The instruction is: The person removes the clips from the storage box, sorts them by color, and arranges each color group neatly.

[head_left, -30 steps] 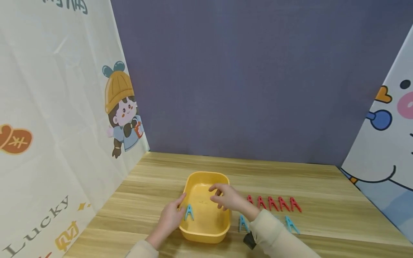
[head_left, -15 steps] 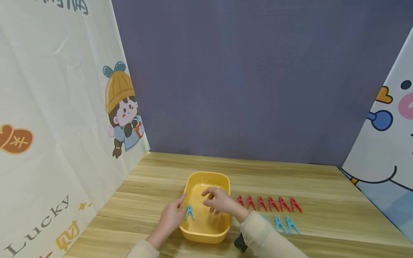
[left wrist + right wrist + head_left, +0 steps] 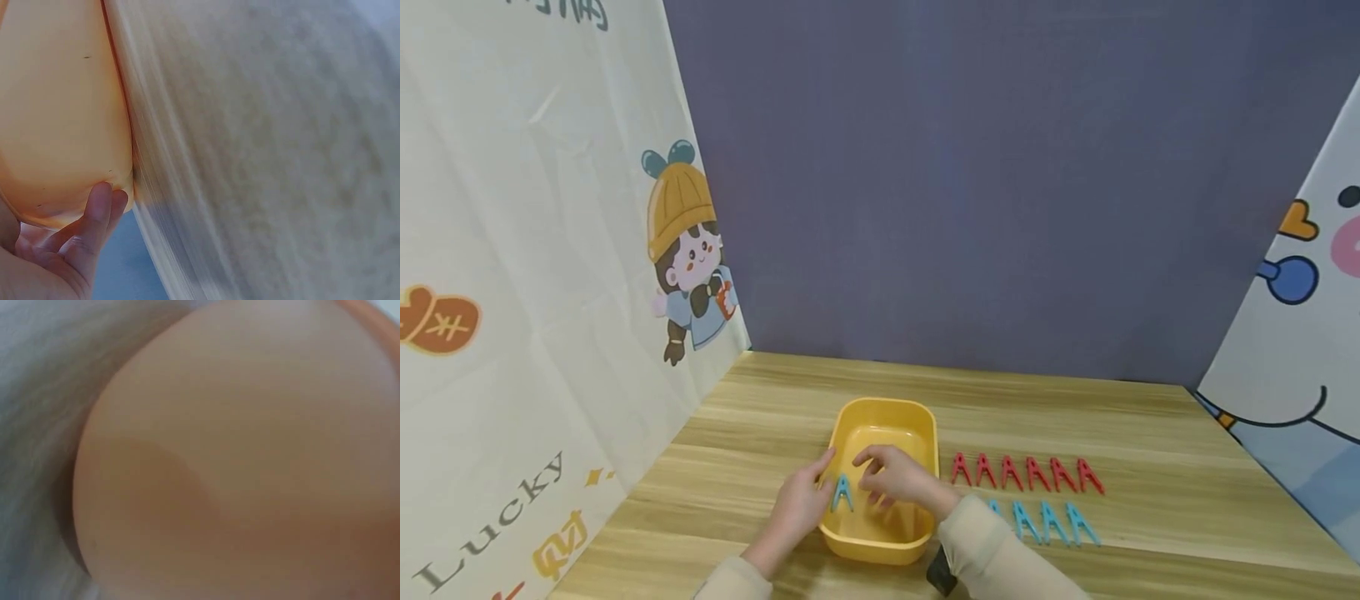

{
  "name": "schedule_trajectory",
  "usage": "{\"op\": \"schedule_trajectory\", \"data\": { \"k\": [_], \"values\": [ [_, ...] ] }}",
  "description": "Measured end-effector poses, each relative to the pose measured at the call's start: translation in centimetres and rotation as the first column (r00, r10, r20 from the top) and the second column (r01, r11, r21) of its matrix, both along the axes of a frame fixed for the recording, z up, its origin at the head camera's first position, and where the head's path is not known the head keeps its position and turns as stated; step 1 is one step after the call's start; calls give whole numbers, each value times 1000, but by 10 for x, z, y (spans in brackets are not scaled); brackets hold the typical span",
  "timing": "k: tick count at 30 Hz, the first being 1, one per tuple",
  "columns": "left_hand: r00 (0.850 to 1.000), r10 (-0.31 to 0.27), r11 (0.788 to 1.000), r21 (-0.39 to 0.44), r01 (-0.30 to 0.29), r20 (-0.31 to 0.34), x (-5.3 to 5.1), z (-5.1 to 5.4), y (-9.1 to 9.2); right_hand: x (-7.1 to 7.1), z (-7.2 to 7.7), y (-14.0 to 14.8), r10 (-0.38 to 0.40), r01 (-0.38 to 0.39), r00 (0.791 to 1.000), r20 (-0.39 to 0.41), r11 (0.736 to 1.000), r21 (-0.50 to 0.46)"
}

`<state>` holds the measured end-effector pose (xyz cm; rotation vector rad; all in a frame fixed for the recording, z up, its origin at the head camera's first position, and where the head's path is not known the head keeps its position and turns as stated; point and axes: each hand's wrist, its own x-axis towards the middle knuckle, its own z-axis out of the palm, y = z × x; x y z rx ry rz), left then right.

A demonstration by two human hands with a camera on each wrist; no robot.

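Note:
A yellow plastic basin [image 3: 880, 552] stands on the wooden table. My left hand [image 3: 797, 502] grips its left side, thumb at the rim; the left wrist view shows the fingers [image 3: 97, 203] curled against the basin wall [image 3: 62, 125]. Inside, near that hand, is one light-blue clothespin [image 3: 843, 482]. Over the basin reaches my right hand [image 3: 901, 479], fingers loosely bent just right of that clothespin and apart from it, with nothing seen in them. Only the blurred basin wall [image 3: 237, 456] shows in the right wrist view; the hand itself is out of it.
Right of the basin lies a row of several red clothespins [image 3: 1010, 472]. In front of them is a row of several blue clothespins [image 3: 1051, 522], its left end partly hidden by my right sleeve [image 3: 988, 537]. A dark block [image 3: 942, 573] sits at the right wrist.
My right hand has moved left and nearer to me inside the basin, toward the blue clothespin. More of the red and blue rows shows from behind the arm. The left hand keeps its place.

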<state>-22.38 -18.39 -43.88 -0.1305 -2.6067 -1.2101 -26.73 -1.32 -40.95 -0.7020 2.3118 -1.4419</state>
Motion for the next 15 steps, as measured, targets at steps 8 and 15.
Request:
{"op": "schedule_trajectory", "data": {
  "k": [8, 15],
  "values": [
    [1000, 3, 1000, -12, -3, -4, 1, 0, -1, 0, -13, -12, -23, 24, 998, 63, 999, -23],
    [1000, -3, 1000, -13, 2, -16, 0, 1, -2, -2, -20, -17, -12, 19, 990, 144, 999, -46]
  ]
}}
